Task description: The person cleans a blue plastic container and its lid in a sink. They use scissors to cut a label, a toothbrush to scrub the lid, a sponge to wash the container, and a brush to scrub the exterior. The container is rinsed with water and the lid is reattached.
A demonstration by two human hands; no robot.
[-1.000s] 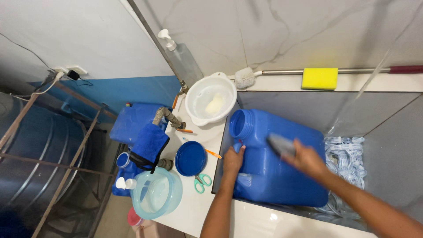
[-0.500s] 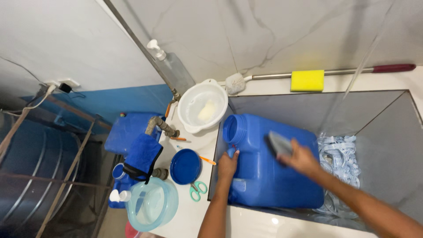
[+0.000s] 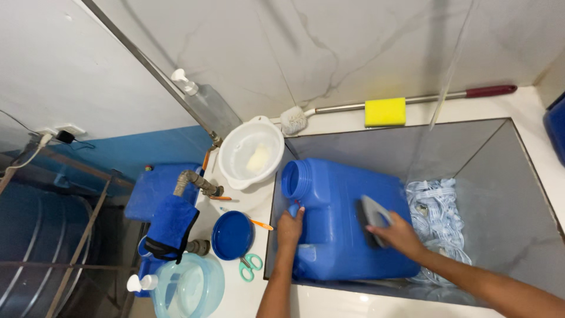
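A big blue plastic jerrycan (image 3: 341,206) lies on its side in a grey sink basin (image 3: 500,171), its open mouth toward the left. My left hand (image 3: 289,227) grips the can's handle near the neck. My right hand (image 3: 400,234) presses a grey scrub brush (image 3: 373,215) flat against the can's upper side, close to its right end.
White slotted plastic pieces (image 3: 435,206) lie in the basin right of the can. On the counter: a white bowl (image 3: 250,152), blue lid (image 3: 232,235), green scissors (image 3: 251,263), pale blue basin (image 3: 188,285). A yellow sponge (image 3: 385,112) and long brush (image 3: 294,119) rest on the ledge.
My right hand has slid the brush down and a little toward me across the can's side. My view has shifted rightward; my left hand stays on the handle.
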